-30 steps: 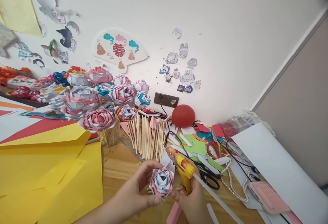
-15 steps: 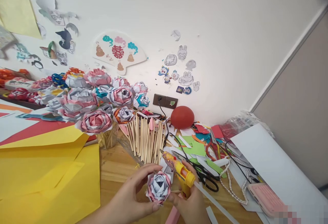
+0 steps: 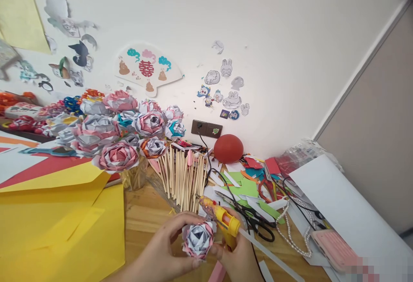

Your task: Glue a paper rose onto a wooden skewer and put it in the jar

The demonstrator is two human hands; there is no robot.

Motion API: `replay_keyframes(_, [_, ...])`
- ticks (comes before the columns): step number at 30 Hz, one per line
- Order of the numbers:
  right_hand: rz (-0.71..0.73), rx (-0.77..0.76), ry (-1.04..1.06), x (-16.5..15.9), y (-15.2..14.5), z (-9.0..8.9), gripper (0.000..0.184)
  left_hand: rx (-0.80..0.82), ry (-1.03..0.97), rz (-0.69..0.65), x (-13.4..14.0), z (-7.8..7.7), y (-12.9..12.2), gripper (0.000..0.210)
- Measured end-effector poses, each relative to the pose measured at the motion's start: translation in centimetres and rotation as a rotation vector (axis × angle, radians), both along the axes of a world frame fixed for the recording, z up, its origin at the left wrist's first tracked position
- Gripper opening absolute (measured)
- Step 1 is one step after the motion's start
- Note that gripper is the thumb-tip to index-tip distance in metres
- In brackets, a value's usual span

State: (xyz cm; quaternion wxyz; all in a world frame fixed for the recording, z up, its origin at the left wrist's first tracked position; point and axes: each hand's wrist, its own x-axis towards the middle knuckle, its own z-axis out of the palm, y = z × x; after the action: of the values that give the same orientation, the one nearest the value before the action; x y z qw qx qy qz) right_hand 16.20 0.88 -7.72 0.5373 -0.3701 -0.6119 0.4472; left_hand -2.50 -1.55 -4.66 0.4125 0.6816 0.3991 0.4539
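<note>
Two hands busy above the table (image 3: 151, 206). Left hand (image 3: 176, 243) grasps a paper flower (image 3: 198, 240) at its rim, thumb below, fingers above; flower sits just left of the glue gun (image 3: 222, 219), its center facing the camera. Right hand (image 3: 238, 256) is wrapped round the gun's handle, thumb close to the flower; contact there can't be told. Nozzle points away, past the flower, toward the wooden sticks (image 3: 183, 179). Glue stick (image 3: 271, 254) juts from the gun's rear.

Progress, judged: petals layered white inside, pink outside, so this bloom looks mostly built. Stem and any fresh glue not visible; can't tell what's left on it. Many similar flowers (image 3: 121, 155) look done, massed at left, a clear jar (image 3: 134, 176) below the front ones.
</note>
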Motion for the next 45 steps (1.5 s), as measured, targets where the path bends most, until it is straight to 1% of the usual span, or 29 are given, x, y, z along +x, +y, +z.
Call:
replay_keyframes(2, [-0.014, -0.034, -0.039, 0.0, 0.1, 0.2, 0.072, -0.046, -0.028, 0.002, 0.0, 0.0, 0.1, 0.041])
replay_keyframes(5, [-0.075, -0.093, -0.075, 0.2, 0.1, 0.5, 0.068, -0.117, -0.104, -0.011, 0.1, 0.1, 0.1, 0.045])
replay_keyframes(8, [-0.111, -0.148, -0.106, 0.3, 0.2, 0.5, 0.066, -0.150, -0.155, -0.027, 0.2, 0.0, 0.1, 0.047])
replay_keyframes(11, [-0.072, -0.173, -0.077, 0.2, 0.2, 0.6, 0.069, -0.141, -0.146, -0.036, 0.4, -0.2, 0.0, 0.047])
replay_keyframes(14, [-0.009, -0.178, 0.005, -0.3, 0.1, 1.1, 0.071, -0.112, -0.123, -0.029, 0.5, -0.1, -0.2, 0.045])
replay_keyframes(17, [0.084, -0.166, 0.081, -0.5, 0.0, 1.6, 0.071, -0.102, -0.119, -0.024, 0.4, 0.0, -0.3, 0.045])
replay_keyframes(19, [0.136, -0.164, 0.116, -0.5, 0.2, 1.4, 0.071, -0.114, -0.116, -0.020, 0.3, 0.1, -0.2, 0.046])
replay_keyframes(24, [0.070, -0.202, 0.090, -0.2, 0.5, 0.5, 0.072, -0.181, -0.199, -0.044, 0.2, 0.0, 0.2, 0.055])
replay_keyframes(27, [0.114, -0.192, 0.131, -0.7, 0.3, 0.9, 0.073, -0.167, -0.191, -0.058, 0.2, -0.3, 0.2, 0.052])
replay_keyframes(30, [0.114, -0.152, 0.167, -1.3, 0.1, 1.4, 0.074, -0.109, -0.108, -0.069, 0.1, -0.5, 0.0, 0.049])
replay_keyframes(32, [0.073, -0.134, 0.163, -1.5, 0.1, 1.4, 0.074, -0.072, -0.066, -0.082, 0.1, -0.6, 0.1, 0.048])
replay_keyframes(34, [0.010, -0.121, 0.136, -1.3, 0.3, 1.1, 0.073, -0.034, -0.074, -0.090, 0.0, -0.6, 0.3, 0.046])
replay_keyframes(37, [-0.156, -0.096, 0.033, -0.4, 0.9, 0.7, 0.065, 0.000, -0.116, -0.081, -0.2, -0.6, 0.8, 0.044])
replay_keyframes(41, [-0.433, -0.195, -0.175, 0.8, 1.7, 0.6, 0.039, -0.139, -0.113, -0.057, -0.2, -0.4, 1.0, 0.051])
replay_keyframes(43, [-0.497, -0.222, -0.237, 1.0, 1.8, 0.8, 0.030, -0.183, -0.114, -0.061, -0.1, -0.5, 0.9, 0.055])
replay_keyframes(45, [-0.516, -0.217, -0.266, 1.1, 1.8, 1.1, 0.025, -0.176, -0.082, -0.054, 0.1, -0.7, 0.8, 0.057])
